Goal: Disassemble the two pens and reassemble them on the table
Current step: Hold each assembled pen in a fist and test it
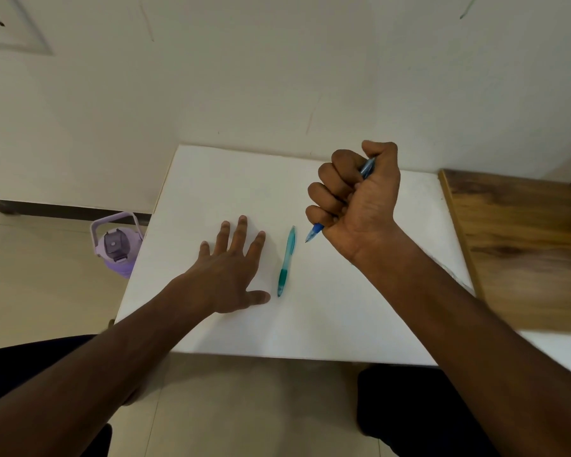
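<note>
A flat white rectangular counter (360, 308) carries everything; the left hand (233, 275) lies flat on it, fingers spread; the right hand (356, 196), raised, fists a translucent blue plastic pen (314, 233); a slim teal plastic pen (286, 261) lies between them.

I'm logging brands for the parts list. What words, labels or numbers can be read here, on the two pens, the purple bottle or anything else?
None can be read.
Blue pen: mostly hidden in the right hand, no print visible.
Teal pen: no legible marking.
Purple bottle: no label visible.
</note>
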Available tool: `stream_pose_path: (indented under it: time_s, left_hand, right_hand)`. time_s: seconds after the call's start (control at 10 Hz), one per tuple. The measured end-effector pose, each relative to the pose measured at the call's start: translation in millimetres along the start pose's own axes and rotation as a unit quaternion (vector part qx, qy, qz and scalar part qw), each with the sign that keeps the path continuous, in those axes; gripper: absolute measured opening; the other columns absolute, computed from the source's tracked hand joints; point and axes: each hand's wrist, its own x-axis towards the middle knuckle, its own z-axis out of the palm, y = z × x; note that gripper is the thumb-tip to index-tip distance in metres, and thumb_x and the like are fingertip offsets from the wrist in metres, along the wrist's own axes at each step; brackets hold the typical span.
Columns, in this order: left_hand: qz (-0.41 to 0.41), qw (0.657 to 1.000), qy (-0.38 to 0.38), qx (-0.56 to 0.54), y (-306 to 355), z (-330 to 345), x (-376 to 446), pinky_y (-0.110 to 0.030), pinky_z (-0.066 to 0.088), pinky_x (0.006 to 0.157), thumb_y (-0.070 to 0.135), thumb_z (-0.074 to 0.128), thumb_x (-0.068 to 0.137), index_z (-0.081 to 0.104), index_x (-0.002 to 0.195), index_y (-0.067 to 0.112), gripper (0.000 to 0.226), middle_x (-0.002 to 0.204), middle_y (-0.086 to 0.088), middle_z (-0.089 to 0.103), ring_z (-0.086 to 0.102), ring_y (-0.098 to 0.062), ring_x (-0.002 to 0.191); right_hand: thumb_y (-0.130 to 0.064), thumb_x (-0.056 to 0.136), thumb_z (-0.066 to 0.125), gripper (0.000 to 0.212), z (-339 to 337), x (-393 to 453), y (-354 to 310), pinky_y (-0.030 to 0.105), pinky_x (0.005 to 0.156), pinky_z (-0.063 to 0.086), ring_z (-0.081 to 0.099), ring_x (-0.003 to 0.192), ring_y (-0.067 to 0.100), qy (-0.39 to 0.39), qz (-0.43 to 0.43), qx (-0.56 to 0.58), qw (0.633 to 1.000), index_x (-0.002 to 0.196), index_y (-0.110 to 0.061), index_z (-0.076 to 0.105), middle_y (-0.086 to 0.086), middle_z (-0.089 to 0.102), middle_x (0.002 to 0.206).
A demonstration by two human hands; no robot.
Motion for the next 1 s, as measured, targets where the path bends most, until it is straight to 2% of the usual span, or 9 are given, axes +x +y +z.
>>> stream_pose_path:
  time_s: [0.1,0.2,0.3,0.4,0.5,0.7,1.0]
  left_hand:
    - [-0.003,1.0,0.0,-0.001,0.9,-0.4,0.6,-0.064,0.008,0.126,0.069,0.063,0.092,-0.023,0.165,0.024,0.121,0.166,-0.011,-0.043,-0.028,-0.043,0.157]
    - [-0.006,1.0,0.0,0.0,1.3,-0.3,1.3,-0.064,0.008,0.127,0.07,0.063,0.091,-0.022,0.165,0.024,0.121,0.167,-0.011,-0.042,-0.027,-0.043,0.157]
    - [-0.007,1.0,0.001,-0.001,1.4,-0.4,0.5,-0.063,0.008,0.127,0.069,0.063,0.091,-0.022,0.165,0.024,0.121,0.167,-0.01,-0.042,-0.027,-0.043,0.158]
    - [-0.005,1.0,-0.001,-0.003,0.9,-1.3,-0.2,-0.063,0.008,0.127,0.069,0.063,0.092,-0.023,0.165,0.024,0.121,0.167,-0.011,-0.042,-0.027,-0.043,0.158]
    - [-0.005,1.0,-0.002,-0.004,1.1,-1.7,0.0,-0.064,0.008,0.127,0.069,0.063,0.092,-0.023,0.165,0.024,0.121,0.167,-0.011,-0.042,-0.027,-0.043,0.157]
    - [-0.003,1.0,0.001,-0.004,0.8,-0.5,0.3,-0.064,0.008,0.127,0.069,0.062,0.092,-0.022,0.165,0.024,0.121,0.167,-0.01,-0.042,-0.027,-0.043,0.158]
    - [-0.006,1.0,0.003,0.001,1.4,1.0,1.4,-0.064,0.009,0.126,0.07,0.063,0.091,-0.023,0.165,0.024,0.122,0.167,-0.011,-0.042,-0.027,-0.044,0.158]
  right_hand:
    - [-0.045,0.107,0.019,0.057,4.6,-2.4,2.3,0.015,0.045,0.019,0.013,0.042,0.01,-0.038,-0.031,-0.072,0.996,0.056,-0.019,0.019,-0.001,0.015,0.051]
    - [-0.048,0.103,0.023,0.057,8.9,-4.7,5.8,0.013,0.044,0.023,0.015,0.039,0.008,-0.064,-0.044,-0.097,0.992,0.054,-0.02,0.021,-0.005,0.019,0.046]
    - [-0.046,0.097,0.026,0.052,9.8,-5.8,6.1,0.012,0.043,0.026,0.021,0.036,0.005,-0.078,-0.042,-0.097,0.991,0.051,-0.022,0.023,-0.01,0.028,0.042]
    - [-0.049,0.104,0.022,0.058,9.0,-5.5,7.0,0.012,0.044,0.024,0.02,0.037,0.005,-0.078,-0.045,-0.109,0.99,0.052,-0.022,0.022,-0.01,0.028,0.042]
    - [-0.046,0.099,0.026,0.058,9.6,-5.0,8.1,0.012,0.043,0.026,0.022,0.036,0.004,-0.077,-0.042,-0.108,0.99,0.045,-0.026,0.032,-0.01,0.029,0.042]
    - [-0.046,0.101,0.025,0.053,8.1,-4.5,6.7,0.012,0.044,0.025,0.02,0.037,0.005,-0.074,-0.042,-0.113,0.99,0.055,-0.02,0.02,-0.007,0.022,0.045]
    - [-0.048,0.106,0.022,0.058,7.0,-5.6,6.9,0.013,0.045,0.022,0.015,0.04,0.008,-0.064,-0.04,-0.118,0.99,0.056,-0.019,0.02,-0.003,0.017,0.049]
